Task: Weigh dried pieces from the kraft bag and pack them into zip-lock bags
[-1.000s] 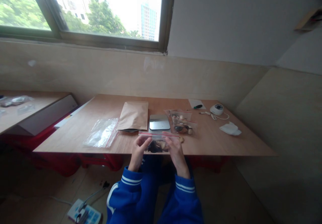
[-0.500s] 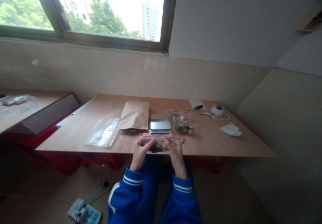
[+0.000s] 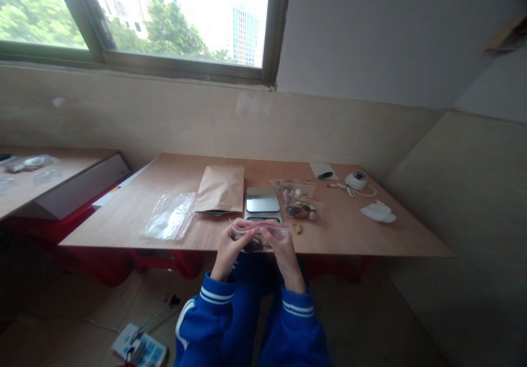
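Note:
Both hands pinch the top of a clear zip bag [image 3: 257,242] with a red seal line, at the table's front edge. Dark and pale pieces show inside it. My left hand [image 3: 230,246] grips its left part, and my right hand [image 3: 283,247] grips the right, thumbs close together near the seal. Just beyond the hands sits a small scale [image 3: 262,201] with a bare silver plate. A small tan piece [image 3: 297,228] lies on the table to the right of my right hand. Filled zip bags [image 3: 302,206] rest right of the scale.
Left of the scale lies a brown paper pouch [image 3: 221,190], with flat clear zip bags [image 3: 168,216] beside it. Toward the right are a green marker [image 3: 325,175] on paper, a white corded device [image 3: 356,180] and a crumpled white tissue [image 3: 377,212]. A power strip [image 3: 140,348] lies on the floor.
My hands have moved slightly closer together, and the bag's top edge now bends between them. The small tan piece is more fully exposed beside my right hand.

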`<state>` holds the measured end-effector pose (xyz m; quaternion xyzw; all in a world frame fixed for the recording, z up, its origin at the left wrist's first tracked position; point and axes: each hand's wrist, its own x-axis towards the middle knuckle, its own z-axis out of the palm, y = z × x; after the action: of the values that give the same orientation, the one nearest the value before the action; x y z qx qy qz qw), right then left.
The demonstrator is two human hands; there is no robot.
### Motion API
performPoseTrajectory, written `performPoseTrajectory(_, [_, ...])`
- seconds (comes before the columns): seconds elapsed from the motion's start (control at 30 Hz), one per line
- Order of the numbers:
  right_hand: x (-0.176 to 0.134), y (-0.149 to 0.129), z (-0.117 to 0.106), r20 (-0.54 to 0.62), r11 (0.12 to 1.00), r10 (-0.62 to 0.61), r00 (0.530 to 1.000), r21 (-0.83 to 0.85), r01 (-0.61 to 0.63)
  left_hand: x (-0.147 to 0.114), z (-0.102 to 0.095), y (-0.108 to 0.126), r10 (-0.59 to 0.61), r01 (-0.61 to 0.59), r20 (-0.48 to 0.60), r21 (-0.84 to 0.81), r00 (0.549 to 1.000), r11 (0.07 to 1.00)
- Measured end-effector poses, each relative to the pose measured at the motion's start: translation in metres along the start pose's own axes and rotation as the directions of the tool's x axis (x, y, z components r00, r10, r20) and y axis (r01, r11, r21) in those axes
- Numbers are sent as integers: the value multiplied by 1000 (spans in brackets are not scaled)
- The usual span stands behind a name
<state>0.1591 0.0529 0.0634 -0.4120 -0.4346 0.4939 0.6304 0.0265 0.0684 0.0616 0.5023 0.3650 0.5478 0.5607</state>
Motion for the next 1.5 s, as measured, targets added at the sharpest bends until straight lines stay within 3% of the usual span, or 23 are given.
performPoseTrajectory(0.37, [3,15,7,-78,997,12,997,-70,-18,3,4,-9,16,-14,-116,14,993,1000])
performPoseTrajectory(0.63, [2,15,11,-166,989,-94,982,-129,73,1,14,-9,119,-88,-218,146,969,985])
performPoseTrajectory(0.9, [13,10,-6,-297,992,-83,951,-119,50,9,6,-10,21,-21,-34,-5,999,1000])
performPoseTrajectory(1.0, [14,10,-10,-272,994,-84,959,-95,60,9,-2,-13,30,-30,-45,14,999,999])
performPoseTrajectory(1.13, [10,15,-11,-141,995,-46,989,-89,34,9,-10,-19,55,-60,-217,-20,975,998])
performPoseTrajectory(1.23, [8,18,-12,-86,990,-24,996,-142,12,8,-12,-20,12,-31,-278,-65,960,997])
performPoseTrajectory(1.37, [11,11,-24,-242,991,-58,968,-134,25,6,-10,-15,-89,80,-226,-47,970,996])
performPoseTrajectory(1.5, [30,-5,-66,-394,993,-78,916,-111,37,4,-12,-9,-102,101,-165,-14,981,995])
